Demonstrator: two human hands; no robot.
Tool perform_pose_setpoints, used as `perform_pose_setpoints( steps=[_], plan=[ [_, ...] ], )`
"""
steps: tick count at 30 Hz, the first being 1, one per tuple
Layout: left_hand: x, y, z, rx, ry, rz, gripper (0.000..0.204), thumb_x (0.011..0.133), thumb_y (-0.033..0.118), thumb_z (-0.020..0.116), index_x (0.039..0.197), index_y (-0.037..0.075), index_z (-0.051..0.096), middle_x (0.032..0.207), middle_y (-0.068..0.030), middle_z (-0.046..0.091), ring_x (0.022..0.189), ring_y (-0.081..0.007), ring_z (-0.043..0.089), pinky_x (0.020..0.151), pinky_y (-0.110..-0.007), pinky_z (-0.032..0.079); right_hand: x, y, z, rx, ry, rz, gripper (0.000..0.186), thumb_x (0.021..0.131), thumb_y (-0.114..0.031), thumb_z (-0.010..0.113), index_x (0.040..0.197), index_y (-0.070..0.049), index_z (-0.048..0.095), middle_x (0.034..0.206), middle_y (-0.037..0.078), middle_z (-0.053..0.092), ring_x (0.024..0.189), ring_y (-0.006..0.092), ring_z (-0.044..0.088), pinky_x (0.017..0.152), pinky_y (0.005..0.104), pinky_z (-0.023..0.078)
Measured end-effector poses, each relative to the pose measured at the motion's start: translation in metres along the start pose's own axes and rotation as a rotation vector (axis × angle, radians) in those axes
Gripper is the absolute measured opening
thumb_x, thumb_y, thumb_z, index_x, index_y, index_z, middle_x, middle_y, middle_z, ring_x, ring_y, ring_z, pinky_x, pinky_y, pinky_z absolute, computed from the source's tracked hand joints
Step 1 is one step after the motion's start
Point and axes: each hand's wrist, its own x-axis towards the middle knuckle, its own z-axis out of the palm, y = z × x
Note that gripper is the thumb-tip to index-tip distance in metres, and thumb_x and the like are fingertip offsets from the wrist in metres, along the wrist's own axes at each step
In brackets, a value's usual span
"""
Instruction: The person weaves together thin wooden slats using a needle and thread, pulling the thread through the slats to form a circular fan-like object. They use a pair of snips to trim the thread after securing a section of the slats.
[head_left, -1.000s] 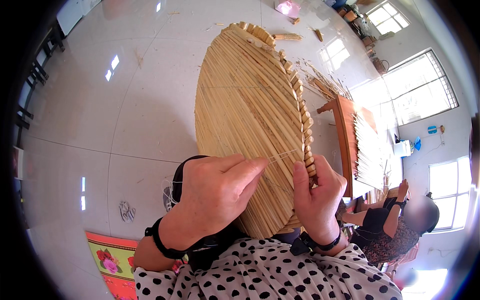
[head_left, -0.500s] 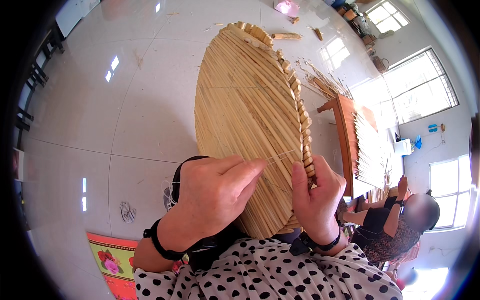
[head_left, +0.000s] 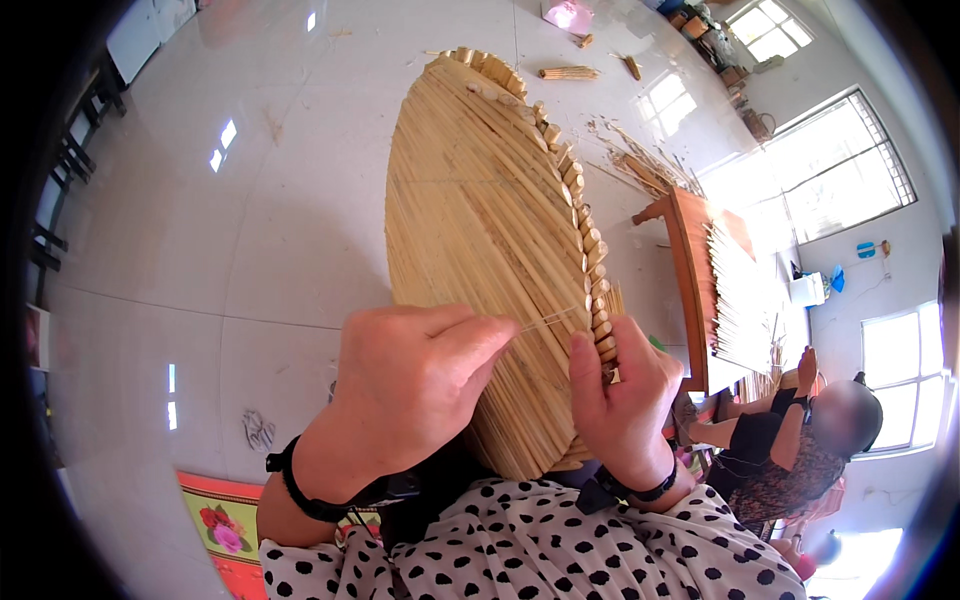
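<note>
A long oval panel of pale straw-coloured stalks (head_left: 470,220) stands tilted in front of me, its right edge lined with thick cut stalk ends. My left hand (head_left: 420,385) is closed in a pinch over the panel's lower part. From its fingertips a doubled thin white thread (head_left: 552,320) runs taut to the right edge. My right hand (head_left: 625,395) grips that edge, thumb on the face and fingers behind it, partly hidden. Beneath my hands the panel's lower end comes down near my lap.
To the right stands a reddish-brown wooden table (head_left: 690,290) bearing a row of pale stalks (head_left: 735,295). Another person (head_left: 780,450) sits beyond it. Loose stalks (head_left: 640,165) lie on the tiled floor, with a small bundle (head_left: 569,73) farther off. A floral mat (head_left: 225,525) is at lower left.
The panel's upper part has swung slightly left. Both hands have shifted a little left, the left one pulling the thread with it.
</note>
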Motion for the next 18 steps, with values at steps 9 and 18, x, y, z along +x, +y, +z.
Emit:
perform_pose_setpoints(
  steps=[9,18],
  plan=[
    [0.000,0.007,-0.005,-0.013,-0.020,-0.027,0.018,0.072,-0.007,0.072,0.087,0.003,0.069,0.058,-0.0082,0.055,0.046,-0.0218,0.052,0.043,-0.030,0.037,-0.004,-0.001,0.002,0.094,-0.003,-0.058,0.014,0.082,-0.007,0.068,0.080,0.002,0.056,0.053,0.010,0.053,0.044,0.0269,0.055,0.043,0.0328,0.039],
    [-0.011,0.011,-0.024,0.015,-0.090,-0.106,0.016,0.075,-0.004,0.072,0.087,0.005,0.068,0.060,-0.0061,0.059,0.047,-0.0189,0.054,0.044,-0.029,0.040,-0.002,-0.015,0.009,0.230,0.024,-0.123,0.015,0.081,-0.007,0.070,0.086,0.000,0.059,0.060,0.008,0.055,0.050,0.0244,0.057,0.045,0.0331,0.044]
  ],
)
